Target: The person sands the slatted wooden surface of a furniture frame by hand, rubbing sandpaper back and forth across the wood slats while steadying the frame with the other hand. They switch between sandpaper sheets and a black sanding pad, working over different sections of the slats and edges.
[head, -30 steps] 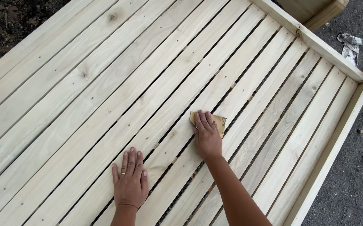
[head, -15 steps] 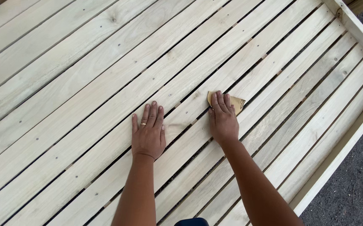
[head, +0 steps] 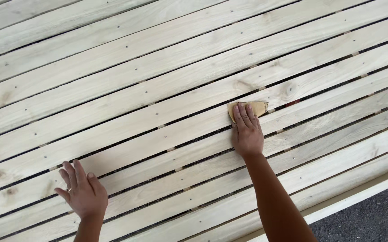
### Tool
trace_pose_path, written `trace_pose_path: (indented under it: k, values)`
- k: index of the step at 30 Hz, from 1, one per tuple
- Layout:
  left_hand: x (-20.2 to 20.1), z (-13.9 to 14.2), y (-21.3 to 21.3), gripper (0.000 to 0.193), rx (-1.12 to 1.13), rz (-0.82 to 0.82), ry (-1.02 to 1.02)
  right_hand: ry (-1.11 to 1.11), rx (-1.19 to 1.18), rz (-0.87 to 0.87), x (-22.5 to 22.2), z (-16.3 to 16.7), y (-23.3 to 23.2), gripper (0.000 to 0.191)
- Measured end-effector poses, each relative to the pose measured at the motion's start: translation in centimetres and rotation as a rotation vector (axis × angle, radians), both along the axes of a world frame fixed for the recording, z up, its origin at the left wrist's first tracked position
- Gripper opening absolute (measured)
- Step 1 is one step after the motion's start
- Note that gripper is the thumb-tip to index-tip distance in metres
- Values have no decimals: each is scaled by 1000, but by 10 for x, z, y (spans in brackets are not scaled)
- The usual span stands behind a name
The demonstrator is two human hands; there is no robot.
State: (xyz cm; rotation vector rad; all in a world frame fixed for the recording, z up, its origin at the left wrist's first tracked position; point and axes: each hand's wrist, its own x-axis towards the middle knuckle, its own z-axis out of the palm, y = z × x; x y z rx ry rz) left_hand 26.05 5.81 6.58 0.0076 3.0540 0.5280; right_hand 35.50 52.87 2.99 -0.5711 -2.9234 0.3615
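Left hand (head: 83,193) slid away (flat), right hand (head: 246,130) on sandpaper (head: 259,107)

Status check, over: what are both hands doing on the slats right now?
Right hand flat, pressing sandpaper sheet onto a pale wooden slat. Left hand open, fingers spread, braced on the slats apart from it. Nothing in the way.

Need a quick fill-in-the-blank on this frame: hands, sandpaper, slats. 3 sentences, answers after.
1. The right hand presses a tan piece of ____ flat against the wooden slats.
2. The left hand rests palm down with fingers spread and wears a ____ on one finger.
3. Beyond the frame edge at lower right, the ground is dark ____.

Missing words: sandpaper; ring; asphalt
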Motion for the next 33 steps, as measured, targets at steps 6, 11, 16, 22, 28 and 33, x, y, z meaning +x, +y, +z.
trace_pose_path:
  k: [6, 11, 16, 22, 28, 33]
  values:
    - [94, -29, -109, 67, -241, 267, -255, 10, 54, -18, -1, 13, 9, 50]
    - [136, -47, -90, 73, -196, 208, -29, -16, 14, 158, 21, 19, -64, 55]
    - [150, -44, -78, 75, -88, 223, -5, 23, -210, 514, 16, 21, -302, 59]
    - [143, -41, -72, 72, -8, 237, -45, 38, -262, 745, 22, 10, -346, 50]
    - [143, -38, -59, 71, -17, 231, -50, -103, 79, 133, 76, 34, -94, 49]
    - [138, -32, -52, 72, -13, 226, -85, -24, -152, 56, 68, 35, -164, 50]
